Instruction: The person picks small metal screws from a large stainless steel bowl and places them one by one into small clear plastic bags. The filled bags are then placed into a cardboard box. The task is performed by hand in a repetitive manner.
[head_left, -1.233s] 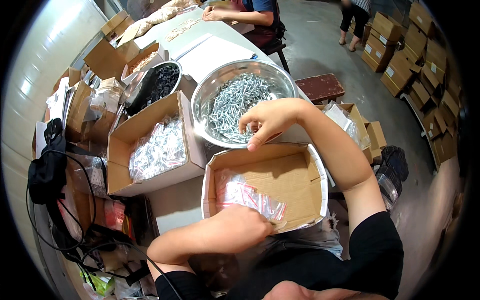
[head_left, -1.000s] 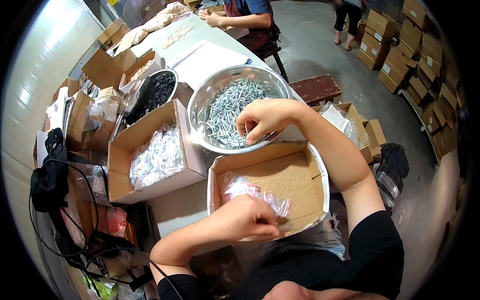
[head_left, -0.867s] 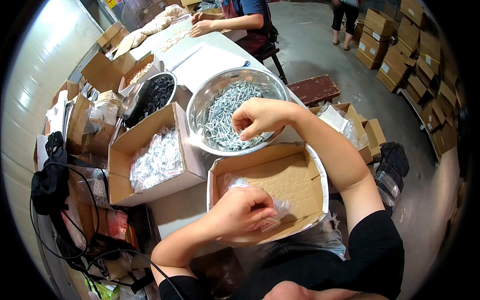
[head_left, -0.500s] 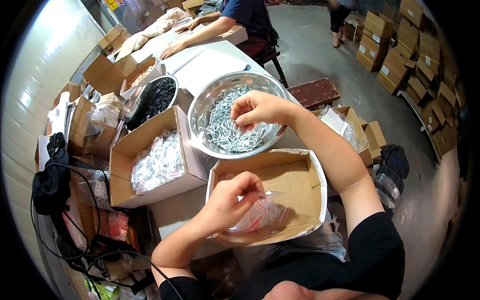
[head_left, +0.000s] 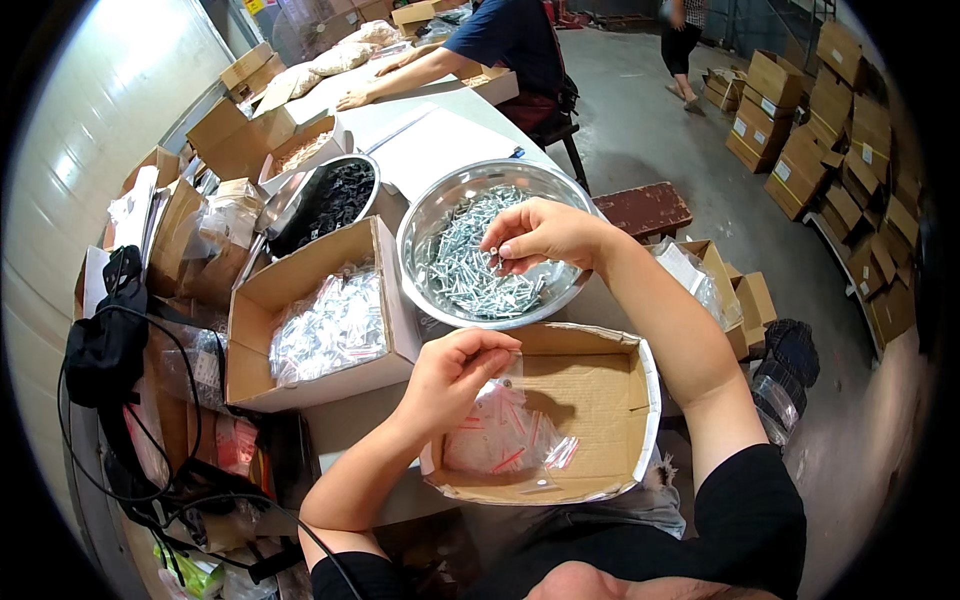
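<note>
My right hand (head_left: 545, 235) is over a round steel bowl (head_left: 408, 255) heaped with small silver screws (head_left: 470, 260). Its thumb and fingertips are pinched together, with tiny metal ends, apparently of screws, showing between them. My left hand (head_left: 455, 380) grips the top of a small clear zip bag (head_left: 513, 372), which hangs at the left side of a shallow cardboard box (head_left: 600, 420). A small dark piece seems to be in that bag. Lying in the box beneath it is a pile of flat clear zip bags with red strips (head_left: 500, 435).
Left of the bowl stands a carton (head_left: 300, 265) of filled clear packets (head_left: 335, 325). Behind it is a metal basin of black parts (head_left: 335, 200). A co-worker's arm (head_left: 410, 78) rests across the far table. Stacked cartons (head_left: 790, 165) and a brown bench (head_left: 640, 208) stand at the right.
My left hand has brought the small bag up, so it hangs more upright from the fingertips. The right hand stays over the bowl, fingers still pinched. The whole view has shifted slightly.
</note>
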